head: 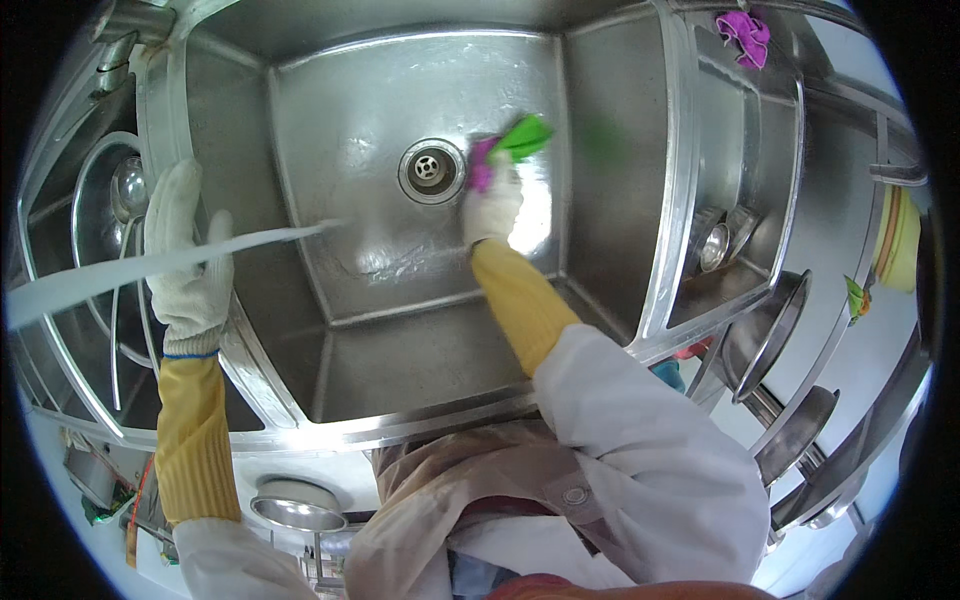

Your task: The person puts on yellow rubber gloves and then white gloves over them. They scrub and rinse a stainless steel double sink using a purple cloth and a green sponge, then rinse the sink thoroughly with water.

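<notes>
My right hand (493, 204), in a white knit glove, presses a purple and green cloth (525, 138) onto the floor of a stainless steel sink (352, 97). The cloth is just right of the round drain (428, 169) and partly blurred. My left hand (187, 255), gloved the same way, lies flat along the steel divider at the sink's left side, thumb apart from the fingers. It holds nothing. A pale strip (255, 238) crosses in front of it from the left; what it is cannot be told. Yellow sleeves cover both forearms.
The left basin holds a metal bowl (84, 206) and long-handled ladles (129, 184). Steel containers (715, 246) stand in the right basin. A purple cloth (744, 39) hangs over its far edge. Pans (772, 337) and a yellow basin (898, 240) are on the right. A tap (116, 60) is at upper left.
</notes>
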`<state>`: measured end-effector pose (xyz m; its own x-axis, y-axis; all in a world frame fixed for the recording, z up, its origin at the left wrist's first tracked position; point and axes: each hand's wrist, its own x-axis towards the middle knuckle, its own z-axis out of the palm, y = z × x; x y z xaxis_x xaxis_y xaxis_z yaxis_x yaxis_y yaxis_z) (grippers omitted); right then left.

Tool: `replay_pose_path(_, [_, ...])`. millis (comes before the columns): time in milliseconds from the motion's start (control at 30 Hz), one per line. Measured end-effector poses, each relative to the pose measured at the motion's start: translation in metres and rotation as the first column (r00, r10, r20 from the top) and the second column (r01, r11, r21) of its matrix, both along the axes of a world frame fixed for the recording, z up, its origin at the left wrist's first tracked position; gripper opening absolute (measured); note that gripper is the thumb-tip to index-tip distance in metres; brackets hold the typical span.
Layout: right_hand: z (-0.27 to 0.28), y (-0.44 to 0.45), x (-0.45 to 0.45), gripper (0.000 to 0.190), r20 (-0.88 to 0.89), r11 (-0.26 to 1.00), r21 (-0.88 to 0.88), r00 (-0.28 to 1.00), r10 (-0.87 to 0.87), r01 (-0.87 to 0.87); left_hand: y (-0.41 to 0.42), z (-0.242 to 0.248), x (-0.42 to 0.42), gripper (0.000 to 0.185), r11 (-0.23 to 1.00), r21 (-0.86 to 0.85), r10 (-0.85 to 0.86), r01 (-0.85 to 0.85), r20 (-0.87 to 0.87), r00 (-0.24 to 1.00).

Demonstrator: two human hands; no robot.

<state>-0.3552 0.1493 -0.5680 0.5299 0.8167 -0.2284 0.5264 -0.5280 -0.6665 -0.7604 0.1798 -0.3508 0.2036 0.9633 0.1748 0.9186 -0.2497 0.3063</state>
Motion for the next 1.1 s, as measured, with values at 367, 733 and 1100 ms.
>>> replay_pose_path(367, [0.086,0.093,0.070,0.029,-0.450,0.989,0.138,0.893,0.009,0.060,0.002,0.008,0.010,0.064,0.997,-0.043,0.068,-0.066,0.049,0.996])
replay_pose_path(733, [-0.002,0.149,-0.024,0.075,0.532,0.751,-0.203,0.573,0.623,-0.628,0.003,0.009,0.010,0.065,0.999,-0.017,0.040,-0.039,0.059,0.997])
replay_pose_path(1100, [0.072,0.134,0.072,0.045,-0.386,0.990,-0.069,0.919,0.085,-0.121,0.005,0.018,0.015,0.064,0.997,-0.053,0.058,-0.054,0.086,0.995])
